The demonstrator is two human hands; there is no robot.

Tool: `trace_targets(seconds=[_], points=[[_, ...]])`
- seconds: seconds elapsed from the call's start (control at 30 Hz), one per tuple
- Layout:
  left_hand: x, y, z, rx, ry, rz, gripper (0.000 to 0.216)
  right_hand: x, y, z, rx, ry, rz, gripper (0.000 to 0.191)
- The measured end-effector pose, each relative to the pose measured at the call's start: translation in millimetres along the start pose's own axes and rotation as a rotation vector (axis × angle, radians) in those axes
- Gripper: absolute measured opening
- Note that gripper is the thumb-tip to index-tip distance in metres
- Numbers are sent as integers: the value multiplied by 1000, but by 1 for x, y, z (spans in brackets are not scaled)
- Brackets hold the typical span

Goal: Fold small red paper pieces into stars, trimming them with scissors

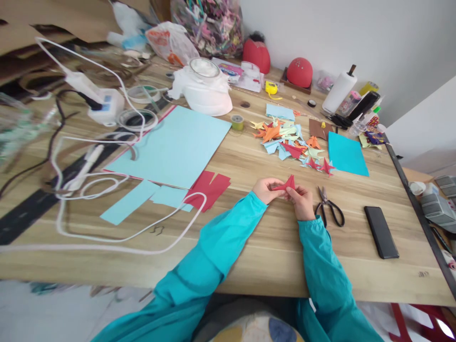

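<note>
Both hands meet over the middle of the wooden table (249,247), pinching a small folded red paper piece (287,184). My left hand (265,189) grips its left end with closed fingers. My right hand (302,202) holds its right side, fingers pressed together. Both arms wear teal sleeves. Black-handled scissors (329,208) lie just right of my right hand. A pile of several folded paper shapes in orange, blue, red and green (290,140) lies beyond the hands.
A black phone (381,232) lies at the right. Large light-blue sheets (174,147), cut red paper (210,187) and a teal sheet (347,154) lie flat. White cables (107,237) loop across the left. Clutter, tape rolls and a paper-towel roll (340,91) line the back.
</note>
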State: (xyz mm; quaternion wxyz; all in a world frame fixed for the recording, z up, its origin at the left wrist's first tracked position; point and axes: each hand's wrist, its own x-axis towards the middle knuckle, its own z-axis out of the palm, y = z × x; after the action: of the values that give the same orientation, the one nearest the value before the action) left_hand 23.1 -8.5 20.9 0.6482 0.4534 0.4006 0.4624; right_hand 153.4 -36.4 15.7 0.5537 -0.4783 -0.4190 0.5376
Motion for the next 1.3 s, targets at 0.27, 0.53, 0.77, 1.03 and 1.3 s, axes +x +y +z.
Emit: trace_targets(seconds=[0.27, 0.53, 0.77, 1.03, 1.3], points=[[1, -2, -5, 117, -14, 58, 31, -3, -6, 2, -152, -7, -20, 22], [1, 1, -6, 101, -78, 42, 32, -3, -5, -1, -66, -92, -6, 22], [2, 0, -8, 21, -135, 48, 36, -3, -1, 0, 38, -82, 64, 23], [-1, 3, -5, -50, -125, -30, 31, -3, -4, 1, -80, -79, -16, 20], [2, 3, -3, -31, -93, -60, 33, -4, -6, 4, -93, -37, 4, 21]])
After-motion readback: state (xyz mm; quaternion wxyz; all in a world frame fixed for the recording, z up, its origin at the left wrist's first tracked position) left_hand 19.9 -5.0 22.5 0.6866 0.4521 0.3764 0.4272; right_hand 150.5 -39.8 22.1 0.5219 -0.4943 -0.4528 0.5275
